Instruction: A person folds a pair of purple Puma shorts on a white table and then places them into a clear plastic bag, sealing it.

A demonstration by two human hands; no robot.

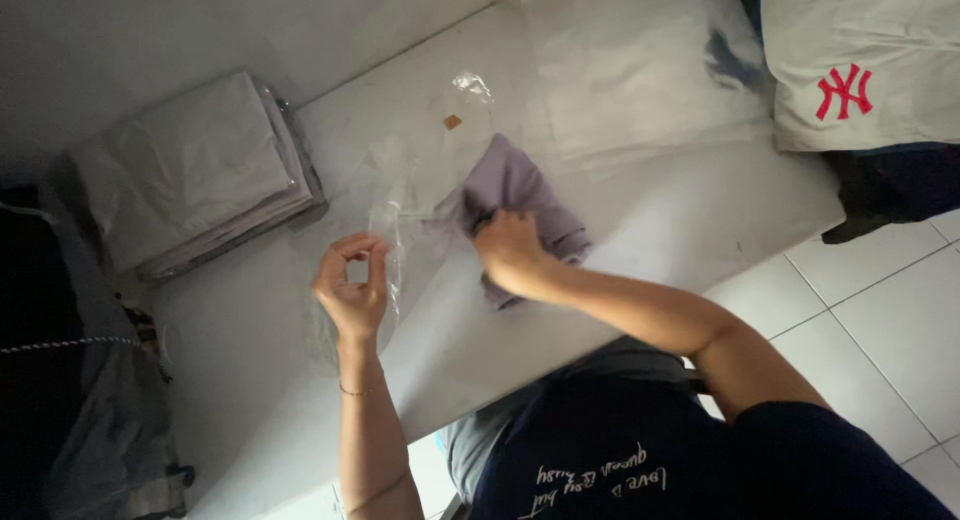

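1. The step in hand looks like bagging – a folded purple cloth (520,205) is being fed into a clear plastic bag (395,230) on the white bench (640,190).
2. The right hand (510,252) is clenched on the near edge of the cloth, knuckles up, pressing it down on the bench; the cloth lies at the middle of the bench, partly under that hand.
3. The left hand (352,285), just to the left of the cloth, pinches the bag's thin edge between thumb and forefinger, the other fingers curled; the film hangs between the two hands.
4. As a judgement, the next move calls for holding the bag's mouth open and taut while the cloth slides in flat – the film is limp and clingy and could fold over on itself.
5. Materials: the cloth is soft, matte and creased; the bag is glossy, wrinkled and almost see-through; the bench is smooth and hard.
6. Well to the left of the cloth sits a squared stack of bagged grey items (195,170), shiny under wrap.
7. Beyond the cloth, to the right, lies a pale folded garment with a red stitched emblem (865,60); a small scrap of clear film (472,84) lies just beyond the cloth.
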